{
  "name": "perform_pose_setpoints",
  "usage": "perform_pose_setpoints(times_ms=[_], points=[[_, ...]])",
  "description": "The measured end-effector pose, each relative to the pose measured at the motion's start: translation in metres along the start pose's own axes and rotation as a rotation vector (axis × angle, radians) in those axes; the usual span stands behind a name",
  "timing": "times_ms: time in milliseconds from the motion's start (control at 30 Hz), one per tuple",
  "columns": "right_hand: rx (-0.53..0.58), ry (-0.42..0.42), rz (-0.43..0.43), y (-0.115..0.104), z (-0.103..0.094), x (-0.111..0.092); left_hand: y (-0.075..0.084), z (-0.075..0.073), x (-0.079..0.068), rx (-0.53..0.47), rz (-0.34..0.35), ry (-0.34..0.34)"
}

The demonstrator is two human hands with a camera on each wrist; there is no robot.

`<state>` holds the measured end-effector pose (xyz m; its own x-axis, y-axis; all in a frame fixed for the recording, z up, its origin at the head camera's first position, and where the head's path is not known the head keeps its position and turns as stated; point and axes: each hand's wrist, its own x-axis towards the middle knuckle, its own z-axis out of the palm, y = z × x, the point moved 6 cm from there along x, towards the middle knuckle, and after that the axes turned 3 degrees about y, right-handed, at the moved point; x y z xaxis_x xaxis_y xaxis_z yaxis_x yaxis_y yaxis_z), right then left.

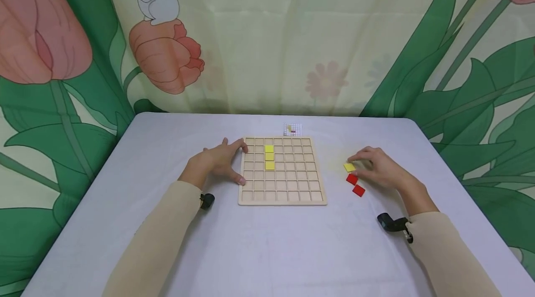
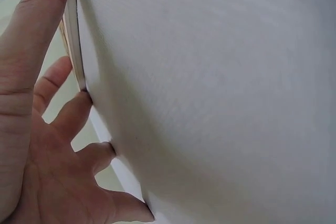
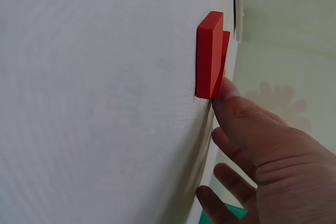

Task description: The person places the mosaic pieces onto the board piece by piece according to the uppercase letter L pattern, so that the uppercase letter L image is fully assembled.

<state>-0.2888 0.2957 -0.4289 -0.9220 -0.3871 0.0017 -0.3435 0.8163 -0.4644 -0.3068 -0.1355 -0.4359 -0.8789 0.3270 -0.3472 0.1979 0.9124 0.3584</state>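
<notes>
A wooden grid board (image 1: pixel 292 197) lies flat on the white table, with several yellow square tiles (image 1: pixel 269 157) in one of its columns. Spread along the board's left edge, my left hand (image 1: pixel 218 158) rests its thumb and index fingertip on the frame, its other fingertips down on the cloth. Right of the board, my right hand (image 1: pixel 378 166) pinches a yellow tile (image 1: pixel 349 167) between thumb and index finger, low over the table. Two red tiles (image 1: pixel 358 190) lie just in front of that yellow tile; the right wrist view shows a red tile (image 3: pixel 210 56) near the thumb.
Behind the board lies a small card (image 1: pixel 292 129) printed with a coloured grid pattern. The white tablecloth (image 1: pixel 267 250) reaches a patterned curtain (image 1: pixel 259 55) at the back. Dark wrist cameras (image 1: pixel 392 223) sit on both wrists.
</notes>
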Motion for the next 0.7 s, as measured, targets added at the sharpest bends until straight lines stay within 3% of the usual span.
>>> perform_pose_setpoints(times_ms=[433,700], points=[[0.01,0.032,0.052,-0.0009,0.0024,-0.0002,-0.0009,-0.002,0.0004,0.005,-0.017,0.0],[0.064,0.09,0.031,-0.0085,-0.0025,-0.0037,-0.0009,0.0011,0.0009,0.0,-0.01,0.002]])
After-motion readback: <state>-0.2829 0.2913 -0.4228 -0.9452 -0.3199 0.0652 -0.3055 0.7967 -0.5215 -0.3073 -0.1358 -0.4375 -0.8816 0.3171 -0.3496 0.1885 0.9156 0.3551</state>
